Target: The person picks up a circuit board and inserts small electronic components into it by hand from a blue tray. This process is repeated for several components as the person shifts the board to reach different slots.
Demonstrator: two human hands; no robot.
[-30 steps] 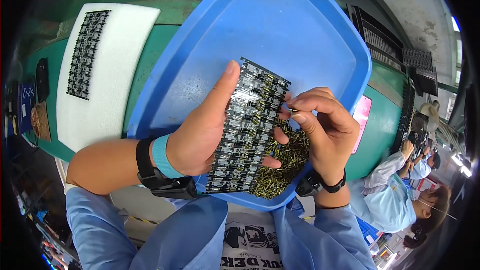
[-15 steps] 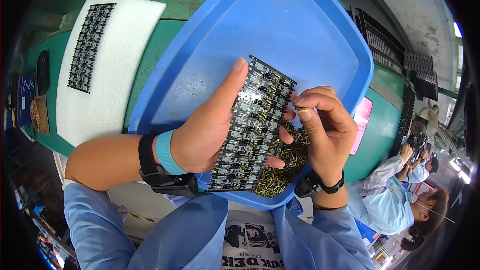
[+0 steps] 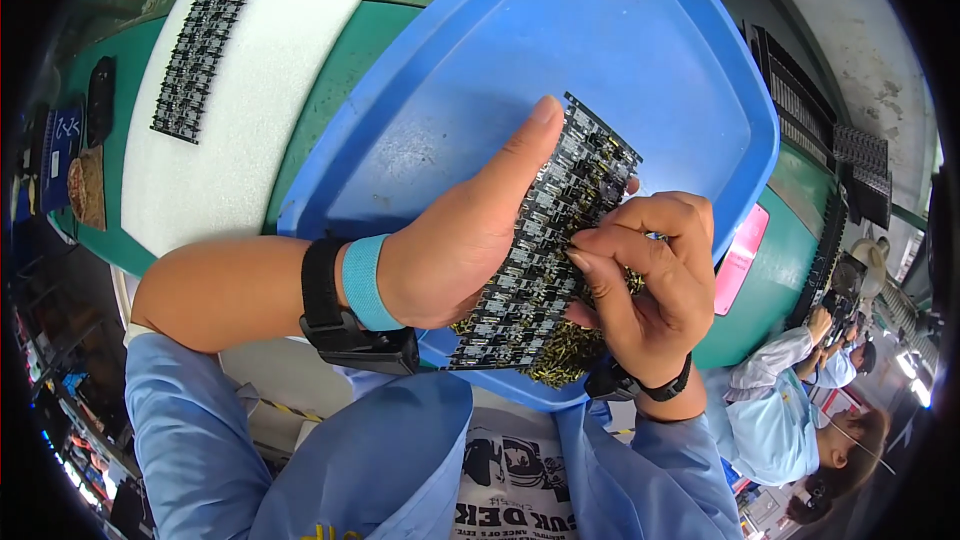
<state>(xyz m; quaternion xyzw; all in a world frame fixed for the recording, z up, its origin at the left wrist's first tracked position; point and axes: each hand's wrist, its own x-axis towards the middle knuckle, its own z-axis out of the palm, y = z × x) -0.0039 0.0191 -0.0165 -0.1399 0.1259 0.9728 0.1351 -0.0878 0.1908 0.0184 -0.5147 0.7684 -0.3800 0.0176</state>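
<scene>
Green table (image 3: pixel 335 105), white foam slab (image 3: pixel 265 90), blue tray (image 3: pixel 640 50), left hand (image 3: pixel 460 240) gripping circuit panel (image 3: pixel 535 255), right hand (image 3: pixel 655 285) pinched, partly hiding metal pieces (image 3: pixel 563 358)

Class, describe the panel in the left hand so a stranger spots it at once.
Find the big blue tray. Over it, the left hand holds a long, dark, grey-patterned panel. Unlike its lookalike on the white foam, this one is held.

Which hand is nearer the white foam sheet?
Left. The left hand, gripping the black board, is right of the white foam sheet; the right hand is farther right, over the board.
</scene>
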